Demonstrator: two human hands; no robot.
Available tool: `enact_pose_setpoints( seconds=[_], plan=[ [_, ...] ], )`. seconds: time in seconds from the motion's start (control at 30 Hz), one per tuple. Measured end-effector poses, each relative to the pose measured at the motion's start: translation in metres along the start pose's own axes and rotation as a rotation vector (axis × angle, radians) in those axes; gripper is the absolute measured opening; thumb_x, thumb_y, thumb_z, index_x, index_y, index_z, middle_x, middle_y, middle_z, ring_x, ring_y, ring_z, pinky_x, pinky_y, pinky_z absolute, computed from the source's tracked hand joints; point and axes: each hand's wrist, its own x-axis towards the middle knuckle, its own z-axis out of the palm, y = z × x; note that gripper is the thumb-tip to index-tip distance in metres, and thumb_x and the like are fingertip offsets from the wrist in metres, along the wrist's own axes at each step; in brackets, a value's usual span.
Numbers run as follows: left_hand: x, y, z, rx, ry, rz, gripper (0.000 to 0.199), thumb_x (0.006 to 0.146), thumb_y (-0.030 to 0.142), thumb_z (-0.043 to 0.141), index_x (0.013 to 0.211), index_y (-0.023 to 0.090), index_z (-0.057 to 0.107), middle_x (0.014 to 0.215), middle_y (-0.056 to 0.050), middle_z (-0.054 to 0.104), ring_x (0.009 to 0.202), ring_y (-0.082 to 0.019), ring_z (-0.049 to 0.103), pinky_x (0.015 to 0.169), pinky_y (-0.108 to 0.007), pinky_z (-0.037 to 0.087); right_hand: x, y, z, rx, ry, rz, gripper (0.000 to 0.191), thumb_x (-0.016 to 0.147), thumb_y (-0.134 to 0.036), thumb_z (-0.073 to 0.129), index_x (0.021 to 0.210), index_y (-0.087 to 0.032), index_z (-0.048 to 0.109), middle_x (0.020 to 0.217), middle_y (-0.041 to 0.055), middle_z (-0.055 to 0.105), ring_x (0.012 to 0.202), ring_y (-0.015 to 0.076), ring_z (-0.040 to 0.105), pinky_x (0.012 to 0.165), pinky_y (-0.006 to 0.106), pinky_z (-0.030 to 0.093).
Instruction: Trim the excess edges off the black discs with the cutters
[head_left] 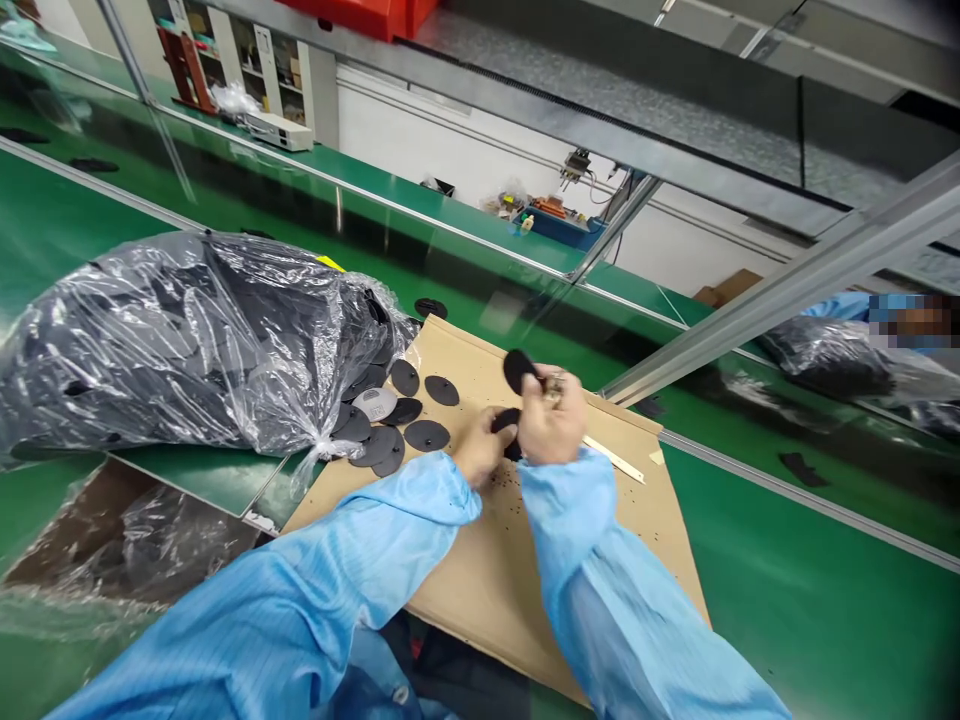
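Note:
My left hand (pixel 480 448) pinches a black oval piece (pixel 507 422) over the cardboard sheet (pixel 480 560). Close beside it, my right hand (pixel 556 425) is closed, with a second black oval piece (pixel 517 370) sticking out past the thumb. A small brass-coloured metal object (pixel 553 388) shows at the right fingers; its kind is unclear. Several loose oval pieces (pixel 427 435) lie on the left part of the cardboard, one of them with a grey face (pixel 375 404). Dark crumbs dot the cardboard under my hands. A pale flat strip (pixel 615 460) lies to the right.
A large clear plastic bag (pixel 187 340) full of black pieces stands at the left. Below it is an open carton (pixel 67 530) with plastic film. A metal post (pixel 750 270) rises behind the cardboard, beneath an overhead shelf (pixel 600 110). Another person (pixel 847 305) is partly visible far right.

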Motion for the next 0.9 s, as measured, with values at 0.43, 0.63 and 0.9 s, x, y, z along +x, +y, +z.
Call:
enact_pose_setpoints(
  seconds=[0.43,0.63,0.9],
  plan=[
    [-0.005,-0.008,0.004,0.115,-0.011,0.050,0.034,0.073,0.022,0.071,0.102,0.017,0.056,0.096,-0.004,0.066,0.084,-0.015,0.064,0.082,-0.032,0.051,-0.077,0.069,-0.043,0.406,0.191,0.508,0.033,0.077,-0.046,0.064,0.090,-0.017,0.053,0.077,0.0005,0.055,0.069,0.0123,0.054,0.068,0.027,0.047],
    [-0.012,-0.011,0.007,0.172,-0.137,0.043,0.034,0.072,0.023,0.073,0.103,0.014,0.062,0.103,-0.008,0.068,0.099,-0.018,0.062,0.097,-0.035,0.044,-0.074,0.065,-0.047,0.443,0.080,0.525,0.030,0.076,-0.044,0.064,0.086,-0.017,0.056,0.074,-0.0006,0.056,0.066,0.0119,0.052,0.067,0.027,0.047],
    [-0.014,-0.011,0.005,0.313,-0.091,0.101,0.035,0.068,0.021,0.076,0.101,0.014,0.066,0.101,-0.007,0.070,0.095,-0.019,0.063,0.093,-0.033,0.046,-0.070,0.053,-0.058,0.292,-0.066,0.435,0.023,0.080,-0.039,0.059,0.086,-0.018,0.056,0.076,0.0012,0.060,0.069,0.0144,0.055,0.069,0.028,0.048]
  ],
)
